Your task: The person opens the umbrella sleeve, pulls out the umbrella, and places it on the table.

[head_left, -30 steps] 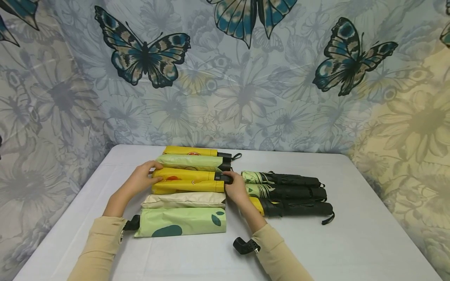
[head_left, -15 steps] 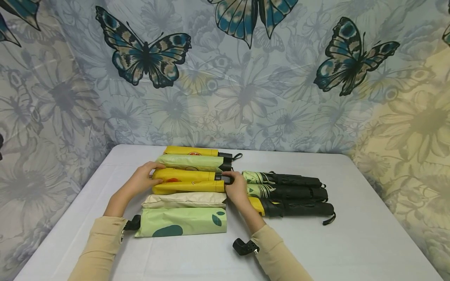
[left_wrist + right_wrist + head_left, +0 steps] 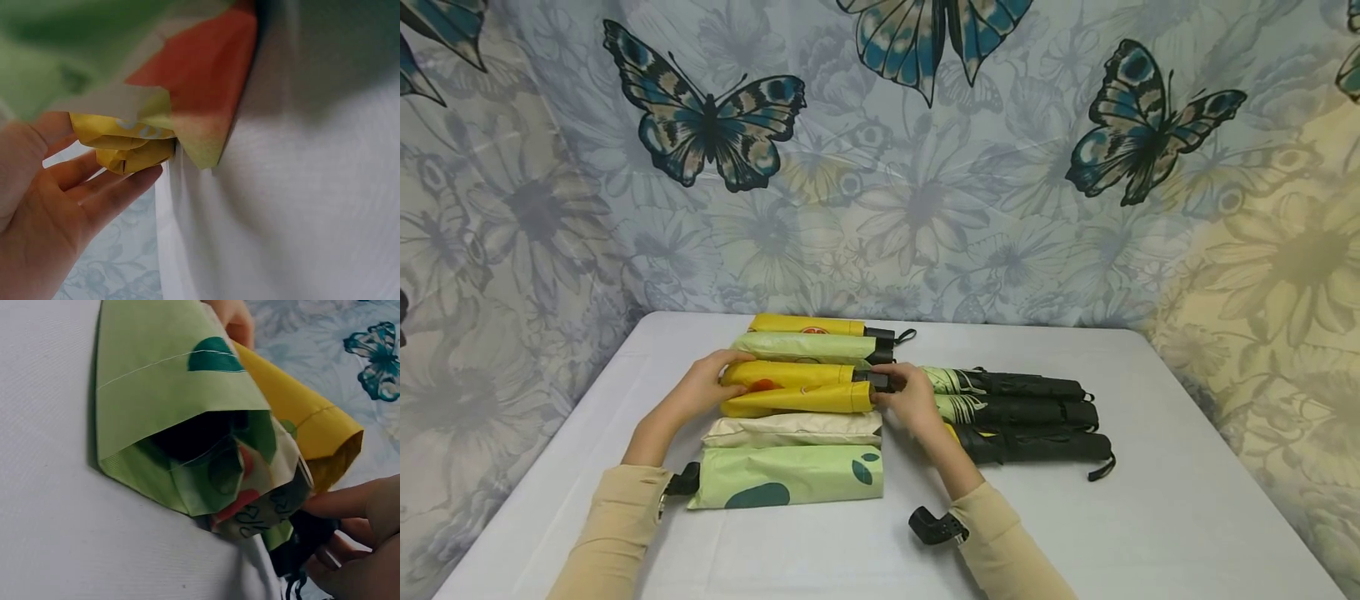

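Observation:
Side by side at the table's middle lie a yellow folded umbrella (image 3: pixel 797 374) with a black handle (image 3: pixel 874 381) and a flatter yellow sleeve (image 3: pixel 808 401). My left hand (image 3: pixel 700 383) holds the left ends of this yellow pair; in the left wrist view, its thumb and fingers (image 3: pixel 112 197) bracket the yellow cloth (image 3: pixel 128 156). At the other end, my right hand (image 3: pixel 917 404) has its fingers around the black handle, which shows dark in the right wrist view (image 3: pixel 306 540). There the yellow sleeve's open mouth (image 3: pixel 337 453) faces this hand.
Nearer me lie a cream sleeve (image 3: pixel 793 429) and a light green one (image 3: pixel 786 479). Behind the yellow pair are a green umbrella (image 3: pixel 808 344) and another yellow one (image 3: pixel 808 323). Several black-ended folded umbrellas (image 3: pixel 1037 446) lie to the right on the white table (image 3: pixel 1150 533).
The yellow umbrella and its neighbouring yellow sleeve have shifted slightly left. My right hand has moved a little to the right; my left hand stays nearly in place.

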`<state>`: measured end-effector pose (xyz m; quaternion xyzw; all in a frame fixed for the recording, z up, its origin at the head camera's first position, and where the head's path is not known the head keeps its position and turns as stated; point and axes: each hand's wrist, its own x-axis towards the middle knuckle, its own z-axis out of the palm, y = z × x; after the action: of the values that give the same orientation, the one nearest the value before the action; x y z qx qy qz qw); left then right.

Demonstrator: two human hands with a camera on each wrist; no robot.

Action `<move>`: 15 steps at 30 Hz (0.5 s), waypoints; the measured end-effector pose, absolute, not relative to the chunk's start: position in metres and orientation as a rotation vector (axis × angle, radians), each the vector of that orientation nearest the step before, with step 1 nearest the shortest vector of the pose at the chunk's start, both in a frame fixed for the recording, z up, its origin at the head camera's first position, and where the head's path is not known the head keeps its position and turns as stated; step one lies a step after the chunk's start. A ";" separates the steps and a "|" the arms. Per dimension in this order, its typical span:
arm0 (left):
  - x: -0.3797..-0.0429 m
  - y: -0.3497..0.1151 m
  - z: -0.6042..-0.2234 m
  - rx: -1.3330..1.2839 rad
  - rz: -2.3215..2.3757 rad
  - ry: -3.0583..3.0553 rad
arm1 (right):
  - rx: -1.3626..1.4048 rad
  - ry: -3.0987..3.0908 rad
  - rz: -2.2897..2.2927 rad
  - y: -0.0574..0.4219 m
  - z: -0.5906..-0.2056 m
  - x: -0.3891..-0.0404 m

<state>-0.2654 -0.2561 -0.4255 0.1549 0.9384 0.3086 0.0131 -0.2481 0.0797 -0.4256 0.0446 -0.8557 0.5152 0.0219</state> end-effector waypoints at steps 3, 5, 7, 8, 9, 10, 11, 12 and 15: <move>-0.265 -0.256 -0.426 0.458 0.972 2.922 | 0.108 -2.663 1.676 0.084 -0.424 -0.250; -0.265 -0.256 -0.427 0.445 0.974 2.923 | 0.074 -2.654 1.753 0.085 -0.422 -0.251; -0.266 -0.256 -0.426 0.437 0.974 2.924 | 0.034 -2.643 1.813 0.087 -0.418 -0.251; -0.266 -0.256 -0.426 0.435 0.973 2.924 | 0.018 -2.639 1.832 0.087 -0.417 -0.251; -0.266 -0.256 -0.426 0.432 0.972 2.925 | 0.008 -2.635 1.844 0.087 -0.415 -0.251; -0.266 -0.256 -0.427 0.428 0.972 2.924 | 0.006 -2.629 1.856 0.088 -0.414 -0.250; -0.266 -0.255 -0.427 0.424 0.971 2.923 | 0.001 -2.628 1.857 0.088 -0.413 -0.250; -0.267 -0.255 -0.427 0.423 0.967 2.925 | -0.004 -2.623 1.859 0.088 -0.412 -0.249; -0.267 -0.255 -0.428 0.428 0.957 2.932 | -0.019 -2.603 1.882 0.088 -0.412 -0.250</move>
<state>-0.2674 -0.2547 -0.4280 0.1373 0.9416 0.3073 0.0137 -0.2495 0.0879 -0.4116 -0.0060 -0.8099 0.5854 -0.0353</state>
